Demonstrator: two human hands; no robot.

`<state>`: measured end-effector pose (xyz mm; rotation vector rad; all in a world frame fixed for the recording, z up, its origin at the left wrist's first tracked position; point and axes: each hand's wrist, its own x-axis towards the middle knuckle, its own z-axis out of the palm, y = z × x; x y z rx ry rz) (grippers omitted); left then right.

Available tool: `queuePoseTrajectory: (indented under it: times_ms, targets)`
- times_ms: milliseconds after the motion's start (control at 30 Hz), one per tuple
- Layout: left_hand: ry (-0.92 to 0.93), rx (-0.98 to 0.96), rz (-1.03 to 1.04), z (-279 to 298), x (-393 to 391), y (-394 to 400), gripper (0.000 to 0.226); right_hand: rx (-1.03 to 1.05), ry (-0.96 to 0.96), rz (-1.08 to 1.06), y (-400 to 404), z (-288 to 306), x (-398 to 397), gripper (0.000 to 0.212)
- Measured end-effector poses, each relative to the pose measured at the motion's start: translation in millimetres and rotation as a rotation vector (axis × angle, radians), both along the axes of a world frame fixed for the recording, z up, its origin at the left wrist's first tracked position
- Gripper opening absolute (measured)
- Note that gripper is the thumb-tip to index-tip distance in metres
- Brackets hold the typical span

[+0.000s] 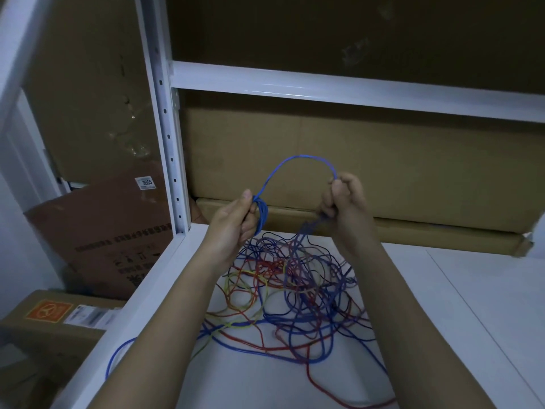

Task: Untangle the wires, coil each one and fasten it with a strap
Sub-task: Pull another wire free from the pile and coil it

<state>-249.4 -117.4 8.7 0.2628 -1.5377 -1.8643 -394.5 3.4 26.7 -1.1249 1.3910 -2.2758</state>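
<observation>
Blue wire [303, 158] is held up in an arch between both hands above a white shelf [486, 290]. A small coil of it is gripped in the curled fingers of the left hand [236, 219], and the other end of the arch is pinched by the right hand [345, 199]. Below them, a tangle of wires [295, 290] in blue, red and yellow is spread on the shelf, in front of cardboard boxes [383, 160].

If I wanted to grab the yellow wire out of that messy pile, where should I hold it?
Take the yellow wire at its open loop on the near left edge of the tangle, coming from the left. There it lies nearly alone on the white shelf, with few red or blue strands over it, so fingers could probably pinch it cleanly. Both hands are busy with the blue wire.
</observation>
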Motion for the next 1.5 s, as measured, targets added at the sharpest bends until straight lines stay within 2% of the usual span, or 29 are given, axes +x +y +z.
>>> queuePoseTrajectory:
  times_ms: [67, 133, 200, 333, 433, 533, 667, 767, 867, 933, 1000, 1067, 1167, 1233, 1333, 1400, 1500]
  targets:
    - [-0.001, -0.023, -0.014, 0.5, 0.5, -1.0, 0.034, -0.109, 0.029, -0.112, 0.1, 9.3, -1.6, 0.012]
    - [-0.002, -0.039, -0.03, 0.7, 0.4, -0.1, 0.035, -0.086, 0.173, -0.34, -0.7, 9.7, -3.0, 0.014]
    - [-0.008, -0.031, -0.038, -0.3, 1.4, 1.3, 0.035, 0.088, 0.393, -0.5, -5.7, -0.8, -4.3, 0.018]
    - [0.068, 0.136, -0.091, -2.7, 5.4, 1.4, 0.036, 0.544, 0.667, -0.517, -12.7, -38.4, -9.9, 0.026]
    - [0.175, 0.293, -0.126, -1.7, 7.4, -1.6, 0.04, 0.689, 0.949, -0.456, -10.9, -58.6, -3.0, 0.025]
    - [0.247, 0.323, -0.115, -1.7, 7.2, -3.1, 0.038, 0.675, 1.237, -0.474, -10.0, -66.0, 14.1, 0.019]
    - [0.283, 0.308, -0.056, -3.4, 4.4, -7.8, 0.027, 0.482, 1.402, -0.416, -10.5, -74.5, 24.5, 0.021]
    - [0.159, 0.092, 0.124, -7.5, -0.8, -12.2, 0.027, 0.453, 1.377, -0.282, -8.0, -77.6, 29.9, 0.016]
    - [-0.004, -0.25, 0.259, -16.2, -0.7, -14.4, 0.029, 0.42, 1.3, -0.232, -3.8, -77.8, 34.9, 0.016]
    - [-0.145, -0.468, 0.274, -26.0, 1.7, -16.0, 0.018, 0.39, 1.212, -0.221, -0.5, -73.8, 38.0, 0.012]
    - [-0.314, -0.602, 0.237, -36.4, 3.5, -16.4, 0.011, 0.362, 1.161, -0.198, 0.6, -68.8, 41.3, 0.01]
    - [-0.446, -0.689, 0.202, -43.6, 4.8, -15.0, 0.025, 0.34, 1.137, -0.18, -1.4, -64.1, 43.0, 0.012]
    - [-0.505, -0.722, 0.11, -46.3, 8.1, -11.9, 0.054, 0.383, 1.01, -0.205, -6.2, -56.2, 34.0, 0.017]
    - [-0.563, -0.763, 0.047, -46.3, 8.6, -13.8, 0.06, 0.463, 0.887, -0.205, -7.2, -54.8, 25.2, 0.013]
    - [-0.663, -0.873, 0.012, -45.2, 5.9, -18.7, 0.048, 0.526, 0.888, -0.193, -5.1, -56.3, 22.1, 0.014]
    - [-0.614, -0.789, -0.008, -45.0, 6.3, -21.0, 0.042, 0.532, 0.901, -0.223, 0.9, -54.2, 18.7, 0.021]
    - [-0.443, -0.564, -0.037, -41.4, 11.2, -21.4, 0.036, 0.573, 0.87, -0.254, 15.0, -49.1, 6.0, 0.026]
